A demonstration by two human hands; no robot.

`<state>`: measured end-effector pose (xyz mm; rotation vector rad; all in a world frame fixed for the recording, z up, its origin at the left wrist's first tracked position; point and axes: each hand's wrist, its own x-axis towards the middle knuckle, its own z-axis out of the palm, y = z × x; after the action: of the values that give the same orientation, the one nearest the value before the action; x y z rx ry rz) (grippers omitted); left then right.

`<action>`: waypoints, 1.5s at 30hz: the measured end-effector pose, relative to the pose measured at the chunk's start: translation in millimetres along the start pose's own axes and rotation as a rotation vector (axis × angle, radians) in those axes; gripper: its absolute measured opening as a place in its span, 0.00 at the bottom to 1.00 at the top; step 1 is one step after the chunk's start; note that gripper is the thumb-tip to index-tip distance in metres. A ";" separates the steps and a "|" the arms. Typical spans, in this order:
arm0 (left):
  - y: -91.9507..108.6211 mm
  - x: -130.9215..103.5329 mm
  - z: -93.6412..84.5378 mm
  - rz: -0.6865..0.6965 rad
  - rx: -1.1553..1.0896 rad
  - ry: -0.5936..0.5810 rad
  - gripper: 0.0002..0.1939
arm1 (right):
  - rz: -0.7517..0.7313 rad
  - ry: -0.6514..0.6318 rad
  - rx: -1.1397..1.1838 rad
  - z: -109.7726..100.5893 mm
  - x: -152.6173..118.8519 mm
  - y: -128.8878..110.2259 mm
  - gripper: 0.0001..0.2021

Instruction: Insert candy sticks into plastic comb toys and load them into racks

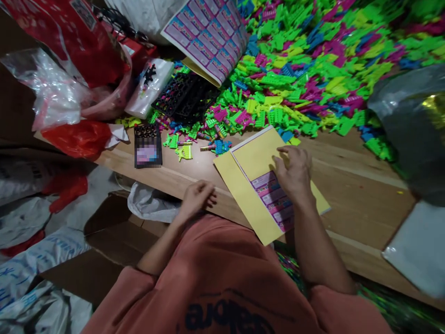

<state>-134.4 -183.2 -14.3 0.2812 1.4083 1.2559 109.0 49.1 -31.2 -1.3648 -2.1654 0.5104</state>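
A yellow-backed sheet of stickers [255, 148] lies at the table's front edge, with another yellow piece [243, 197] over it at a slant. Between them shows a strip of purple printed labels [269, 190]. My right hand [295, 171] is over the sheet, fingers bent and apart, with nothing visible between them; whether the fingertips touch the paper I cannot tell. My left hand [199, 198] hovers by the table edge, left of the sheets, its fingers loosely curled and apart, holding nothing visible. Small plastic toys [184, 150] and a black card-like pack [148, 146] lie beyond it.
A big heap of bright plastic pieces [295, 88] covers the table's back. A printed label sheet [208, 35] leans over black trays [187, 95]. Bags and a pink basin [111, 104] stand left, a grey bag [410, 134] right. An open cardboard box [104, 222] sits below.
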 end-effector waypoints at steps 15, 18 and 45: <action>-13.2 60.6 123.0 0.017 -0.212 -0.113 0.37 | 0.363 -0.006 0.768 -33.8 1.7 58.6 0.13; -0.5 71.9 133.9 0.066 -0.206 -0.147 0.32 | 0.347 0.029 0.797 -38.9 0.2 58.0 0.12; 10.5 97.0 149.6 -0.056 -0.314 -0.321 0.26 | 0.029 0.339 0.291 2.9 -52.5 -13.3 0.08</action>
<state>-45.2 -28.9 -24.3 0.2143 0.9261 1.2995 116.4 -4.1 -38.1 -1.2235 -1.7274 0.5370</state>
